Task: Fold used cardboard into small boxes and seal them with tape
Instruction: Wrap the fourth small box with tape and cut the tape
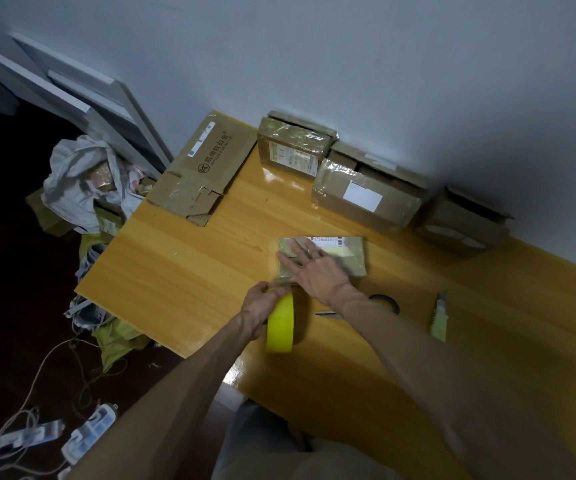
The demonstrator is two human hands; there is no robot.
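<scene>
Right hand (314,271) is lying flat, fingers straight and spread, pressing on the small box (345,251), a squat brown cardboard block under shiny clear film, sitting mid-table. Left hand (259,306) is curling around the top of the yellow tape roll (280,327), a smooth ring standing on edge at the box's near corner. The glossy wood-grain table (182,271) is catching glare.

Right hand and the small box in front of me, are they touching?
Touching. The head view shows the right hand lying flat, fingers straight, on top of the small box, with no gap between them.
</scene>
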